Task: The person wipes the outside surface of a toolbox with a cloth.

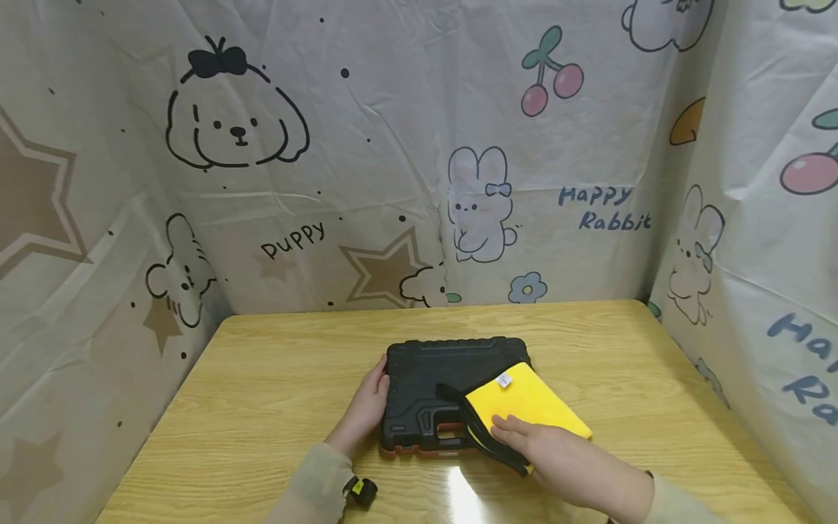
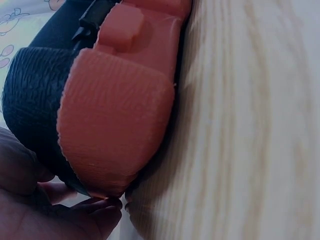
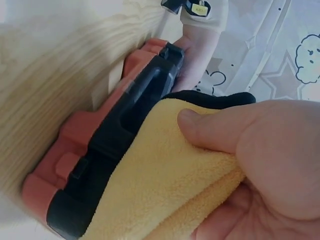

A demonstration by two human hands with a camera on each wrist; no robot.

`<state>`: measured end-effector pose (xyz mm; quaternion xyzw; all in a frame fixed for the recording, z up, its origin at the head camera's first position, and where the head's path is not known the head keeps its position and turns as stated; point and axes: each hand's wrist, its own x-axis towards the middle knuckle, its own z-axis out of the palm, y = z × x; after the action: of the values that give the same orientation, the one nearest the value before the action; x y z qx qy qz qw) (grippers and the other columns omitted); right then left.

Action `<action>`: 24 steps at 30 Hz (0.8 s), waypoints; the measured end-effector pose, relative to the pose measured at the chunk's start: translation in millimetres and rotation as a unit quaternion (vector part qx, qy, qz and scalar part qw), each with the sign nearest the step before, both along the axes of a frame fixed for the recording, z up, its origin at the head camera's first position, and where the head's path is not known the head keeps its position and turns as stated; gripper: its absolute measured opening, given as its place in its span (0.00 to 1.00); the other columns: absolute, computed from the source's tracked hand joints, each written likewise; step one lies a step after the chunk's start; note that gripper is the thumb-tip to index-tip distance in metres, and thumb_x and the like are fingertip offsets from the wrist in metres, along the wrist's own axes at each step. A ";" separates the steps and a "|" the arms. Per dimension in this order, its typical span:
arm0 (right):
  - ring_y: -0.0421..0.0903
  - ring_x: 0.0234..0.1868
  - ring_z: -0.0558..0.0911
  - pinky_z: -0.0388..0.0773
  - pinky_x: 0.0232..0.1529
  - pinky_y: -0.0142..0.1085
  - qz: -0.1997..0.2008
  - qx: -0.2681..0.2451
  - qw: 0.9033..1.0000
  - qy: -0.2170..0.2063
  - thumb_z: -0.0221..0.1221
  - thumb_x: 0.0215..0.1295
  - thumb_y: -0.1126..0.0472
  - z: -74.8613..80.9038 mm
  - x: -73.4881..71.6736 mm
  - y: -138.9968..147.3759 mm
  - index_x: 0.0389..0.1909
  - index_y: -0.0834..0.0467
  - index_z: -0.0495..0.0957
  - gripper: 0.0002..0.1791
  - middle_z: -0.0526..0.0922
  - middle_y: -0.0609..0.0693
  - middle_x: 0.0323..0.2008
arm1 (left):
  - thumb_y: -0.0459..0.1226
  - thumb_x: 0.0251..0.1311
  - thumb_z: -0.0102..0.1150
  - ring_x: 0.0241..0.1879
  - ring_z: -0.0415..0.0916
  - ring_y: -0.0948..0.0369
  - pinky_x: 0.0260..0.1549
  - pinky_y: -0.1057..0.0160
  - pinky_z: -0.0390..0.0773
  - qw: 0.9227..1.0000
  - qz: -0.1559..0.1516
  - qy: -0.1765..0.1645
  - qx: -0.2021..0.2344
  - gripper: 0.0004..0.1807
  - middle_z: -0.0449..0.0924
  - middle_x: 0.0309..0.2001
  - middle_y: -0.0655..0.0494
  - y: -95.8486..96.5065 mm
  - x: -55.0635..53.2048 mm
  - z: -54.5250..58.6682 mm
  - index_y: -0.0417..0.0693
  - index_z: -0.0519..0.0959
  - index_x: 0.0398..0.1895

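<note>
A black plastic tool case (image 1: 425, 378) with an orange lower half (image 2: 117, 115) lies flat on the table, its handle side toward me. My left hand (image 1: 369, 400) grips the case's left side, with fingertips low at its edge in the left wrist view. My right hand (image 1: 556, 455) holds a folded yellow cloth (image 1: 524, 397) with black edging over the right part of the lid. In the right wrist view the thumb (image 3: 210, 130) presses on top of the cloth and the other fingers are underneath, partly hidden. The cloth covers the case's right front corner.
The light wooden table (image 1: 275, 386) reaches back to a printed fabric curtain (image 1: 366, 145), which also hangs along both sides. A small black camera (image 1: 361, 490) is strapped at the left wrist.
</note>
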<state>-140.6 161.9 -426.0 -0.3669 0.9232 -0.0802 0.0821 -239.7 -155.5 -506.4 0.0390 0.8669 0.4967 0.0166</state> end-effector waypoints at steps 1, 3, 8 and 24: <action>0.55 0.65 0.81 0.84 0.40 0.31 0.001 -0.003 1.000 -0.004 0.65 0.53 0.81 0.4 -1.1 -0.1 0.68 0.60 0.76 0.38 0.77 0.56 0.69 | 0.33 0.82 0.37 0.77 0.52 0.32 0.75 0.34 0.55 1.000 -0.001 0.001 0.001 0.28 0.54 0.76 0.25 0.0 0.2 -0.2 0.34 0.54 0.80; 0.55 0.65 0.81 0.84 0.42 0.32 0.000 -0.007 1.000 -0.008 0.64 0.53 0.81 1.0 -3.5 -0.4 0.68 0.60 0.76 0.38 0.77 0.56 0.69 | 0.33 0.82 0.37 0.77 0.52 0.33 0.75 0.35 0.55 1.000 0.000 -0.001 0.002 0.28 0.54 0.76 0.26 0.1 0.4 -0.2 0.34 0.54 0.80; 0.55 0.65 0.80 0.85 0.44 0.34 -0.011 -0.017 1.000 -0.015 0.63 0.53 0.82 2.1 -13.2 -0.7 0.68 0.60 0.76 0.38 0.78 0.56 0.69 | 0.33 0.82 0.37 0.78 0.50 0.34 0.76 0.35 0.54 1.000 0.005 -0.014 0.008 0.28 0.53 0.77 0.28 0.1 -0.1 -0.2 0.36 0.54 0.81; 0.59 0.67 0.79 0.79 0.63 0.50 -0.040 -0.021 0.999 -0.001 0.55 0.57 0.83 1.6 -63.7 0.0 0.67 0.66 0.75 0.34 0.77 0.61 0.68 | 0.33 0.81 0.37 0.77 0.51 0.32 0.74 0.34 0.55 1.000 0.000 -0.007 0.008 0.28 0.53 0.77 0.25 -0.5 2.6 4.9 0.35 0.54 0.81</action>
<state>-204.3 161.9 -424.4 -0.3313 0.9350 -0.1031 0.0726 -237.0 -156.0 -501.5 0.0354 0.8630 0.5035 0.0223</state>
